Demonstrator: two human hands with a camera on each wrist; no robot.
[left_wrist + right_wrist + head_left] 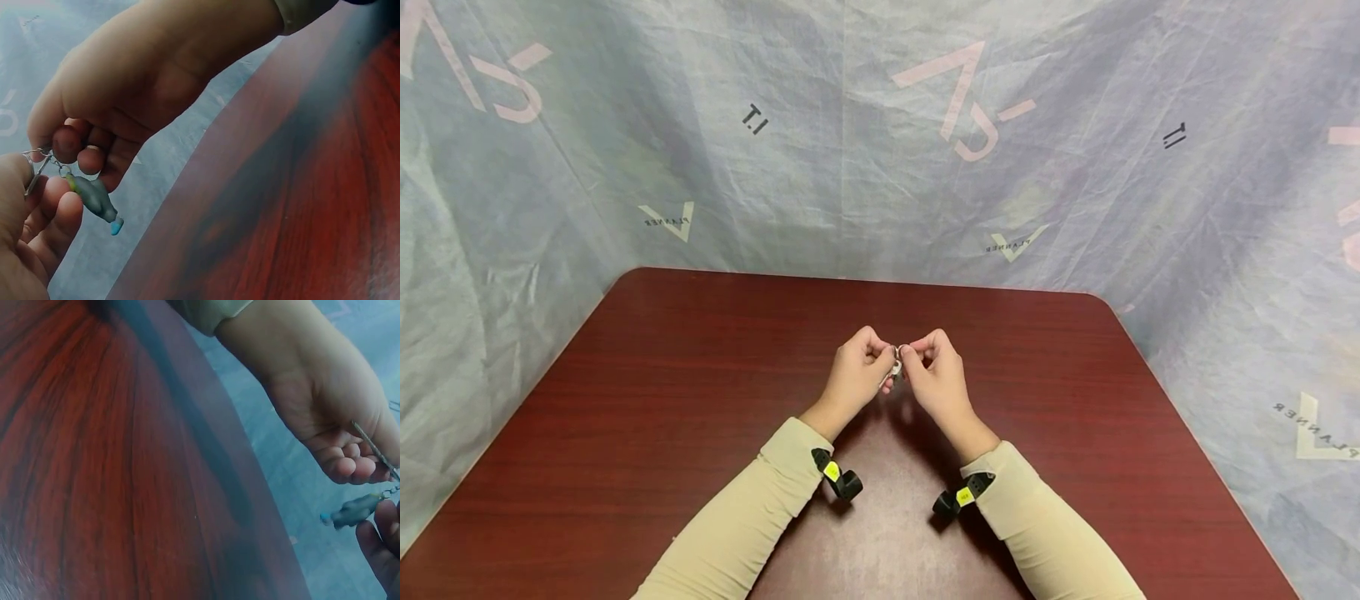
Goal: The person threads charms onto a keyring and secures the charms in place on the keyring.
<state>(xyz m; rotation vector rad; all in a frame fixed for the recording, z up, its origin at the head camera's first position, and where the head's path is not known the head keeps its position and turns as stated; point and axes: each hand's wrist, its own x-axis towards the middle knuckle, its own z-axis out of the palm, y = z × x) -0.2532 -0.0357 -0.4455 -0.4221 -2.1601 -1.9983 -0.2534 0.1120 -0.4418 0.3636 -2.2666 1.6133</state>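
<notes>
Both hands meet over the middle of the table, pinching a small silver keychain (pixel 897 364) between them. My left hand (pixel 856 368) holds its left side with thumb and fingers. From the right, my right hand (pixel 937 377) pinches the metal at the top with thumb and forefinger. In the left wrist view a metal ring (pixel 39 177) sits between the fingertips, and a grey-green charm (pixel 95 197) with a blue tip hangs from a short chain. A thin metal strip (pixel 374 449) shows edge-on beside the left palm in the right wrist view. The fingertips partly hide the ring.
A dark red wooden table (pixel 685 358) with rounded far corners lies under the hands. Grey printed cloth (pixel 820 192) hangs behind it and along both sides. Each beige sleeve carries a black wrist camera, one on the left (pixel 848 485) and one on the right (pixel 945 505).
</notes>
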